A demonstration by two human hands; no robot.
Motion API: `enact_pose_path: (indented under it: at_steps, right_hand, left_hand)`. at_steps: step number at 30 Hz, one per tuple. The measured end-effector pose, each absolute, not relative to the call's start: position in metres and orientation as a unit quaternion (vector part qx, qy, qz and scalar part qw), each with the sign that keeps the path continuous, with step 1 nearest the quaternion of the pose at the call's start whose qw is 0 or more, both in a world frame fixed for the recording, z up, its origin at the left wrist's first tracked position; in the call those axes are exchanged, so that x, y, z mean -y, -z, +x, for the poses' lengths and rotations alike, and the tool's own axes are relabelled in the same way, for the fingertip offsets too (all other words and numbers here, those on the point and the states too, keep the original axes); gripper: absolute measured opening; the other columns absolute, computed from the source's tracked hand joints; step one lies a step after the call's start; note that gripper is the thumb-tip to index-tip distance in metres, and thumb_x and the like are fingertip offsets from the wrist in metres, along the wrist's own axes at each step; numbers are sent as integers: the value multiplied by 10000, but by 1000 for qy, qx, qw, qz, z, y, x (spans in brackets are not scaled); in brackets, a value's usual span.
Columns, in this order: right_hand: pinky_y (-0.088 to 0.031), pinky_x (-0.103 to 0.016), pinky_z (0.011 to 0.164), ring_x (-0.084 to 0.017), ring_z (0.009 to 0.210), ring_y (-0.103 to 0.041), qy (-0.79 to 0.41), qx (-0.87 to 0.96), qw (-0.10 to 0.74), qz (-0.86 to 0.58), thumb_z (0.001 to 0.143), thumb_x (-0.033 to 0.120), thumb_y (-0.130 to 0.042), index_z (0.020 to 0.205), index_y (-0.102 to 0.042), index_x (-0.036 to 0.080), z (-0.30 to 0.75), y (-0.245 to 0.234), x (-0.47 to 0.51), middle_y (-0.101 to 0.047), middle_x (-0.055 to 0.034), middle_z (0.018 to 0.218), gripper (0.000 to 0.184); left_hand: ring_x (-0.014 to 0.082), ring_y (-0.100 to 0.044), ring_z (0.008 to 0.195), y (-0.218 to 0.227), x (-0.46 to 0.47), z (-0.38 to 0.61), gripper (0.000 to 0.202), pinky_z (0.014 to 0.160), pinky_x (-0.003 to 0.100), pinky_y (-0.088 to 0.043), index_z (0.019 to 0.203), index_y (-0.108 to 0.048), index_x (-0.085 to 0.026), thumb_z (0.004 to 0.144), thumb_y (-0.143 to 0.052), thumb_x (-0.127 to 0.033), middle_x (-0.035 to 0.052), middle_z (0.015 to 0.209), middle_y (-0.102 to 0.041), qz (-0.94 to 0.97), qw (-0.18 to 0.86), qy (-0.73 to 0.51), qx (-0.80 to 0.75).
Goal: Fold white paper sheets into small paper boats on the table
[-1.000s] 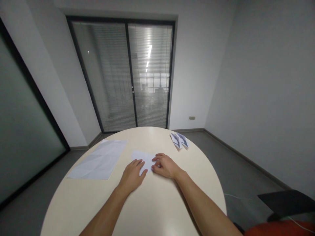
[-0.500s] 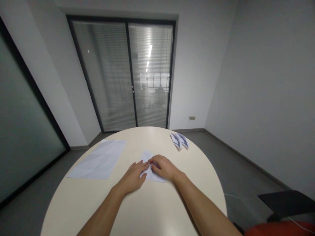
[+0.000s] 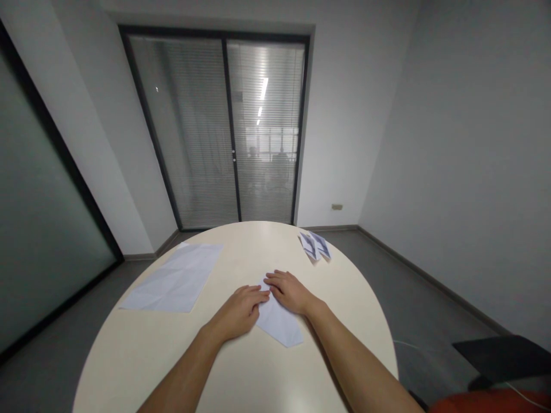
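Observation:
A folded sheet of white paper (image 3: pixel 279 324) lies on the round table in front of me, its pointed end toward me and to the right. My left hand (image 3: pixel 243 310) rests on its left edge, fingers stretched over the paper and the thumb bent beneath. My right hand (image 3: pixel 290 291) lies on the upper part, palm down, its fingers extended flat near the left fingertips. Both hands cover much of the sheet's upper half.
A larger creased paper sheet (image 3: pixel 176 281) lies on the left of the table (image 3: pixel 241 373). Folded paper pieces with dark markings (image 3: pixel 315 246) sit at the far right edge. A chair (image 3: pixel 499 358) stands at lower right. Beyond are glass doors with blinds (image 3: pixel 185 137).
The folded paper has turned and shifted, its near point now closer to me. My right hand has flattened from curled fingers, and my left hand has moved slightly right.

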State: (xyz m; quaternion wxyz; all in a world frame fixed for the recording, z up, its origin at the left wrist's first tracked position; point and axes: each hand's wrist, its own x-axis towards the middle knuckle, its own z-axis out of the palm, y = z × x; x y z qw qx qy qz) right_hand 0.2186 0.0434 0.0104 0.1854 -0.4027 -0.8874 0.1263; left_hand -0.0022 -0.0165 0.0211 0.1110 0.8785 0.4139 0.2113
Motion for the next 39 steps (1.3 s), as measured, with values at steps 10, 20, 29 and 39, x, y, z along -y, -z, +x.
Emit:
enact_pose_path:
  at_steps: [10, 20, 29, 39]
  right_hand:
    - [-318, -651, 1117, -344, 1388, -447, -90, 877, 170, -440, 985, 309, -483, 1272, -672, 262, 220, -26, -35, -586, -106, 1437, 346]
    - [-316, -570, 1163, -338, 1423, -418, -99, 861, 155, -473, 973, 330, -497, 1334, -630, 224, 221, -19, -38, -545, -90, 1491, 399]
    - [-366, -476, 1121, -295, 1334, -496, -64, 859, 165, -480, 957, 325, -516, 1219, -694, 242, 221, -18, -40, -623, -82, 1396, 327]
    - [-369, -389, 1130, -253, 1231, -576, -48, 887, 214, -407, 949, 280, -543, 1111, -718, 180, 220, -17, -42, -718, -95, 1193, 258]
  left_hand:
    - [254, -584, 1129, -28, 17, 1, 344, 1035, 424, -455, 1241, -695, -261, 935, -543, -218, 21, 1343, -678, 860, 73, -212, -458]
    - [272, -562, 1196, -21, 14, 1, 365, 1069, 446, -430, 1290, -658, -207, 996, -466, -308, 71, 1406, -628, 846, 23, -174, -504]
    - [254, -570, 1195, -13, 8, 1, 335, 1051, 419, -447, 1262, -676, -217, 986, -488, -234, 78, 1316, -666, 844, -3, -171, -509]
    - [252, -559, 1284, -7, 5, -6, 369, 1121, 446, -406, 1332, -642, -218, 1002, -484, -268, 73, 1421, -619, 858, 16, -177, -482]
